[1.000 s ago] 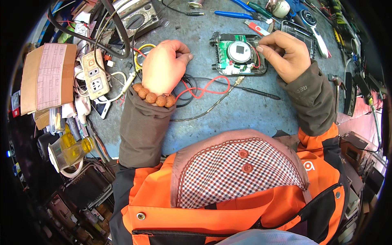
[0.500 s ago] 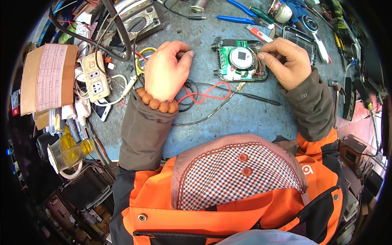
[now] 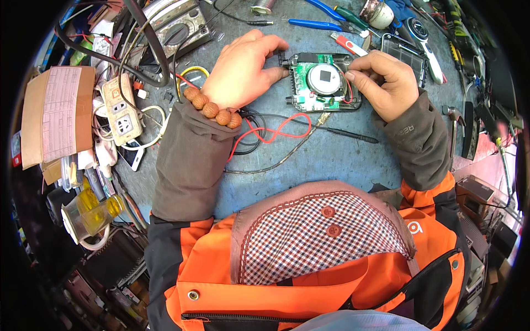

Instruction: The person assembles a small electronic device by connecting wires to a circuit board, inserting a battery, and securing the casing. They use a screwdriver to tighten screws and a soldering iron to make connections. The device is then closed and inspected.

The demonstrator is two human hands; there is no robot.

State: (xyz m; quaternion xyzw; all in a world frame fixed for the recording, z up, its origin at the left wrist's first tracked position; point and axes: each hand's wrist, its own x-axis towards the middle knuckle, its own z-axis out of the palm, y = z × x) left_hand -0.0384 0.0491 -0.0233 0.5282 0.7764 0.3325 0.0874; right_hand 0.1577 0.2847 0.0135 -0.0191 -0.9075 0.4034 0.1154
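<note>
A small opened electronic device (image 3: 302,88) with a green circuit board lies in a dark casing at the far middle of the bench. A round silver part like a speaker (image 3: 324,80) sits on its board, with a thin red wire curving beside it. My left hand (image 3: 240,69), wearing a brown bead bracelet (image 3: 212,108), reaches to the casing's left edge; its thumb and forefinger are apart beside a black knob there. At the right edge, my right hand (image 3: 385,83) has thumb and fingertips pinched together next to the red wire. Whatever they hold is hidden.
Red and black test leads (image 3: 276,132) lie nearer me. A multimeter (image 3: 179,33) and power strip (image 3: 120,110) stand left. Blue-handled pliers (image 3: 314,24), a red USB stick (image 3: 350,44) and a clear plastic case (image 3: 406,55) lie beyond the device.
My left hand has moved away from me and rightward to the device's left edge, its fingers spreading. My right hand stays almost in place, still pinched.
</note>
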